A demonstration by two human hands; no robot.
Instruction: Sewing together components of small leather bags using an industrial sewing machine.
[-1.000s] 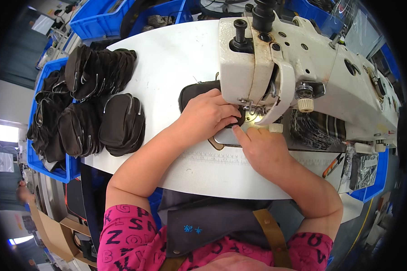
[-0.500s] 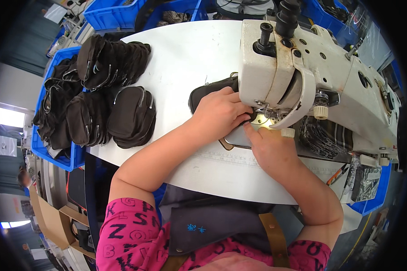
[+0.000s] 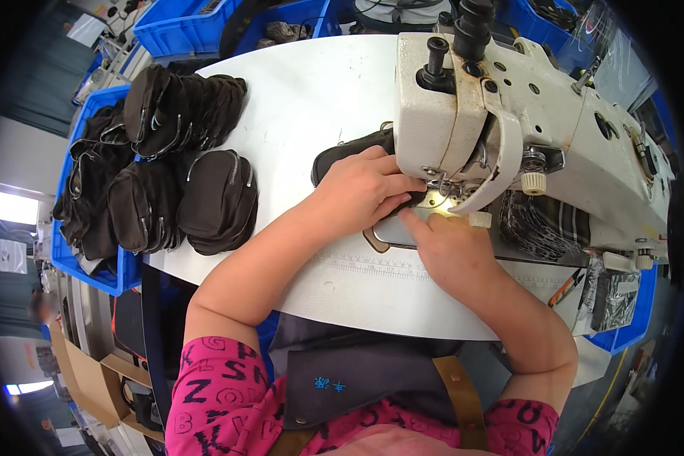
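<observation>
A small black zippered pouch (image 3: 333, 161) lies at the sewing machine's needle area, partly hidden under the machine head and my fingers. My left hand (image 3: 361, 188) is closed over its near side, fingertips pressed close to the presser foot. From the right, my right hand (image 3: 454, 247) meets the pouch's edge, index fingertip against it beside the lit needle plate (image 3: 435, 201); its other fingers are partly hidden. The white sewing machine (image 3: 433, 114) stands over both hands. Its needle cannot be made out.
Several finished-looking black pouches (image 3: 214, 201) are stacked on the white table (image 3: 304, 83) at left, beside a full blue bin (image 3: 129, 270). Tangled threads and dark striped fabric (image 3: 543, 220) lie under the machine arm. An orange-handled tool (image 3: 564, 289) rests at the right edge.
The whole view has shifted slightly left. My right fingertips have slid a little left along the pouch edge; my left hand stays on the pouch.
</observation>
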